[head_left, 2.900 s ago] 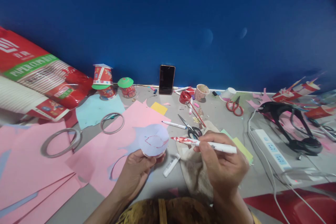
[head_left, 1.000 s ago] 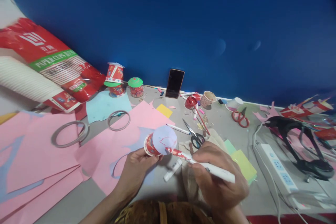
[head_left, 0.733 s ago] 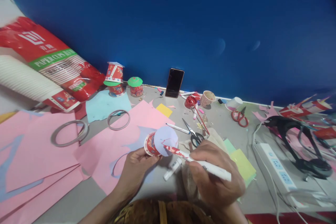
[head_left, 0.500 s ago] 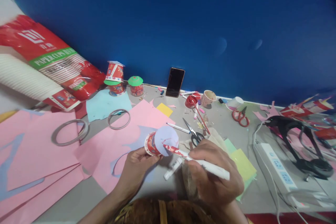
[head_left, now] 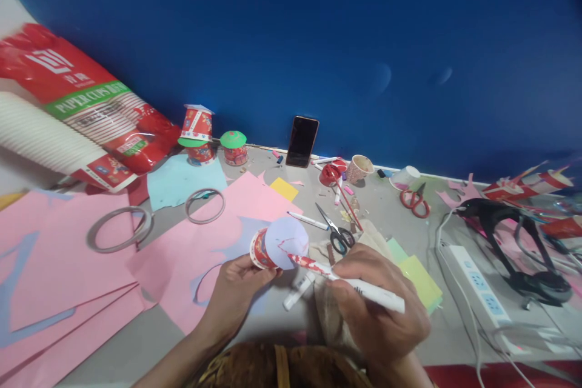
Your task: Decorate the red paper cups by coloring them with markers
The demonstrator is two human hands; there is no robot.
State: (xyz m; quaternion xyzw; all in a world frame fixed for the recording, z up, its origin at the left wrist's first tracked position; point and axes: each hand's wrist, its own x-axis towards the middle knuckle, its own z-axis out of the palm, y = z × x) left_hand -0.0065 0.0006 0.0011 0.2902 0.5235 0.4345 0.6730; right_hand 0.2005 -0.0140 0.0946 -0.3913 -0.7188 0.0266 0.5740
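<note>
My left hand is closed around a red patterned paper cup, tilted on its side. A round pale lilac paper disc covers the cup's end facing right, and thin red lines show on it. Between the thumb and fingers of my right hand is a white marker with red smears near its tip. That tip touches or hovers close to the disc; I cannot tell which. Below the disc lies a white marker cap. Black-handled scissors and a blue-tipped marker rest just beyond.
Pink paper sheets and tape rolls spread over the left side. Paper-cup packaging, decorated cups and a phone stand along the blue wall. At right are red scissors, a power strip and a black headset-like frame.
My right hand has shifted slightly right with the marker, whose tip moved a little right on the disc. More of the red line shows. My left hand holds the cup nearly still.
</note>
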